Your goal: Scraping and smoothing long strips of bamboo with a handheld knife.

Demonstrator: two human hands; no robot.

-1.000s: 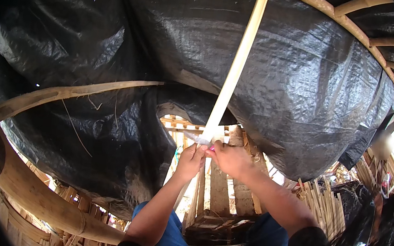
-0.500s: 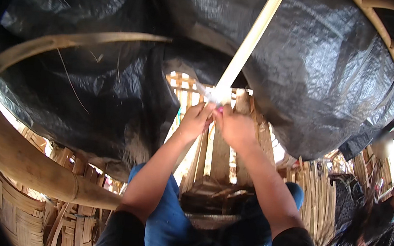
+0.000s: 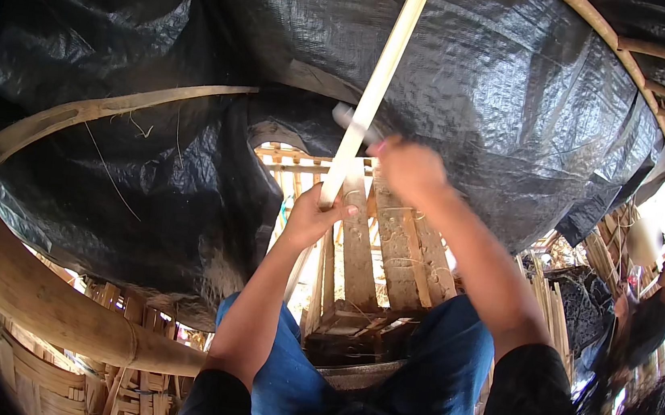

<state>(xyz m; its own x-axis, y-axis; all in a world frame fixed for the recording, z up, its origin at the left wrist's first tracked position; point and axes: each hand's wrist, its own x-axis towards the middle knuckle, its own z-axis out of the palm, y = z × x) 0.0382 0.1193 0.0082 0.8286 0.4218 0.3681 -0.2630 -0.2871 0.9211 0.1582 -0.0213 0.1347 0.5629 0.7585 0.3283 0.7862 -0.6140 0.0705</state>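
Note:
A long pale bamboo strip (image 3: 386,67) slants up and away from my lap. My left hand (image 3: 311,221) is closed around its lower part, thumb pointing right. My right hand (image 3: 413,171), smeared by motion, grips a knife (image 3: 344,115) farther up. The knife's light blade crosses the strip, with its tip showing on the left side. A bit of pink handle shows at my right fingers; most of the handle is hidden in the hand. Whether the edge bites into the strip cannot be made out.
Black plastic sheeting (image 3: 513,105) hangs in front. A curved bamboo piece (image 3: 100,106) and a thick bamboo pole (image 3: 62,313) lie at the left. Wooden planks (image 3: 396,255) stand beyond my knees. Another person (image 3: 657,306) is at the far right, near upright bamboo strips (image 3: 553,308).
My hands have parted. The right hand with the knife has moved up along the strip, while the left stays lower on it. The view has shifted slightly.

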